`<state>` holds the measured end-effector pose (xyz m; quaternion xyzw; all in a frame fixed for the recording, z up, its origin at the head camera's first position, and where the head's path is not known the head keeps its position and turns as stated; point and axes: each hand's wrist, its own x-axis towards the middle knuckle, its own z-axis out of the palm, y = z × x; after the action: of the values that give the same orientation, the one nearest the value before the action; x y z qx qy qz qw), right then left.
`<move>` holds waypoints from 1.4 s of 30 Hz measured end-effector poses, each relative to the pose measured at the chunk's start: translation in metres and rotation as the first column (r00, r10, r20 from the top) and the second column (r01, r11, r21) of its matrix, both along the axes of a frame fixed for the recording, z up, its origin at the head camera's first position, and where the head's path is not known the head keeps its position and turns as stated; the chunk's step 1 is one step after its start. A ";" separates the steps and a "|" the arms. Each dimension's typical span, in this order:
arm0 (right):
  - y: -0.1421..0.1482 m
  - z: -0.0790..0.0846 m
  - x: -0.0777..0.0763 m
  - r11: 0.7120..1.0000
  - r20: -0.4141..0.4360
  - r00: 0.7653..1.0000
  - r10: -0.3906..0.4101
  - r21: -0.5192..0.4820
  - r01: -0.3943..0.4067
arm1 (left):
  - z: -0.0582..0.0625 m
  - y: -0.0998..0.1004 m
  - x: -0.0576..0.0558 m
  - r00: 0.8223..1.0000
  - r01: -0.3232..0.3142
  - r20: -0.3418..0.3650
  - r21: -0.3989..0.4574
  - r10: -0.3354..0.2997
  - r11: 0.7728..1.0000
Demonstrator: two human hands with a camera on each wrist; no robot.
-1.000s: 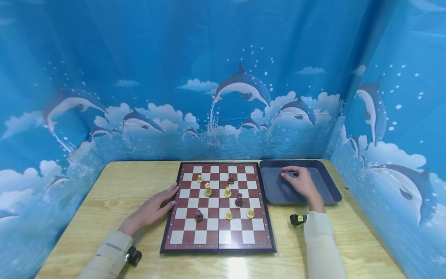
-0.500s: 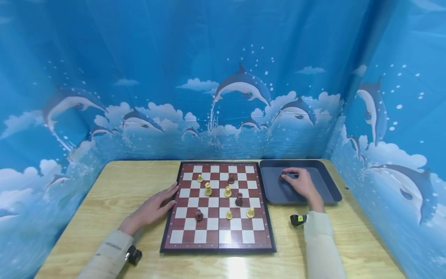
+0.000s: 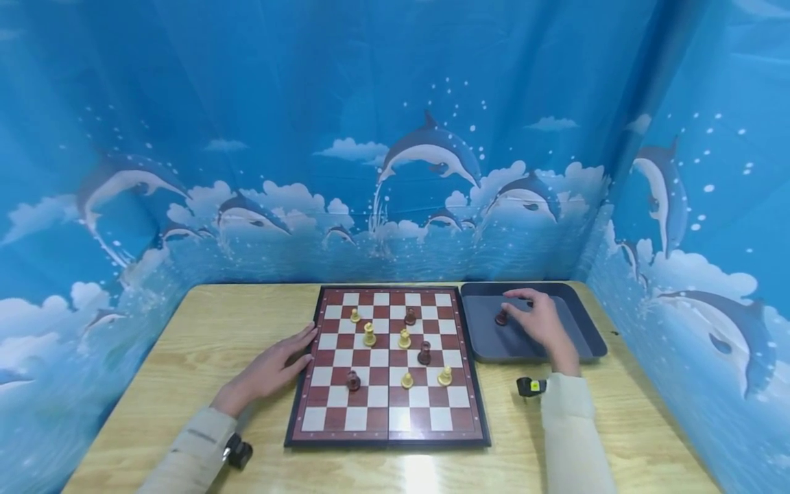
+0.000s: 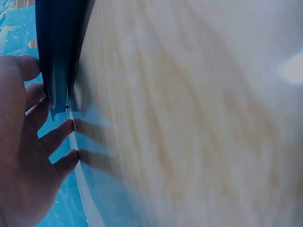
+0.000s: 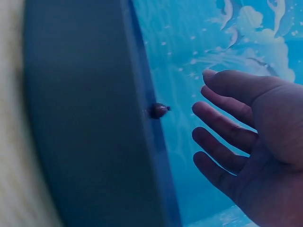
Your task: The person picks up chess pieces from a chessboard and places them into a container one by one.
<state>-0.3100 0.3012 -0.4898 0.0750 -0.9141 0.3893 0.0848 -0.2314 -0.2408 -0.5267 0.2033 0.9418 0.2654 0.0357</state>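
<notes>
Chessboard (image 3: 420,436): five yellow pieces (image 3: 369,336), three brown (image 3: 424,354); right hand (image 3: 541,322) above tray (image 3: 490,345).

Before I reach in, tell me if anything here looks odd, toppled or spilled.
Nothing looks toppled or spilled; the chess pieces on the board stand upright. One mild oddity: a dark piece stands in the gray tray, near the right hand, apart from the rest, though it may be there on purpose.

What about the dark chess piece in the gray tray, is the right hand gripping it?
No, the right wrist view shows a clear gap between the right hand and the dark chess piece.
</notes>
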 end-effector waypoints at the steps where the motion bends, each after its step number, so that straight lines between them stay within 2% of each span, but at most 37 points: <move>1: -0.001 0.003 0.001 1.000 -0.004 1.000 0.007 0.002 -0.006 | 0.000 0.000 0.000 1.000 0.000 0.000 -0.001 0.000 1.000; 6: -0.007 0.019 0.006 0.999 0.009 0.999 0.043 0.031 -0.044 | 0.000 -0.001 0.001 1.000 -0.004 -0.008 0.009 0.004 1.000; 11: -0.016 0.036 0.017 0.993 0.116 0.989 0.093 0.061 -0.101 | 0.000 -0.001 0.000 0.999 0.014 -0.035 0.014 -0.014 1.000; 16: -0.025 0.049 0.026 0.976 0.202 0.964 0.174 0.097 -0.196 | -0.002 -0.001 -0.001 1.000 0.010 -0.026 0.004 -0.010 1.000; 20: -0.030 0.057 0.033 0.947 0.253 0.932 0.260 0.120 -0.297 | -0.002 -0.002 -0.002 1.000 0.013 -0.016 0.003 -0.013 1.000; 24: -0.037 0.065 0.041 0.919 0.321 0.888 0.330 0.106 -0.380 | -0.003 -0.001 -0.001 1.000 0.007 -0.012 0.003 -0.007 1.000; 29: -0.050 0.070 0.046 0.880 0.385 0.822 0.419 0.050 -0.472 | -0.003 -0.002 0.000 1.000 -0.001 -0.009 0.001 0.001 1.000; 31: -0.056 0.069 0.046 0.853 0.391 0.791 0.470 0.030 -0.522 | -0.003 -0.002 0.000 1.000 -0.001 -0.002 0.000 0.001 1.000; 36: -0.069 0.060 0.043 0.771 0.409 0.692 0.595 -0.044 -0.636 | -0.002 -0.002 0.000 1.000 -0.003 0.005 0.002 0.003 1.000; 38: -0.074 0.055 0.041 0.746 0.413 0.661 0.627 -0.072 -0.663 | -0.002 -0.001 -0.001 1.000 -0.004 0.005 0.002 0.004 1.000; 42: -0.082 0.048 0.038 0.704 0.406 0.615 0.676 -0.109 -0.702 | -0.002 -0.001 -0.001 1.000 0.003 0.002 -0.002 -0.003 1.000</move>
<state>-0.2721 0.2194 -0.4423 0.3376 -0.8221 0.3705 -0.2701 -0.2321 -0.2420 -0.5288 0.2045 0.9416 0.2648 0.0370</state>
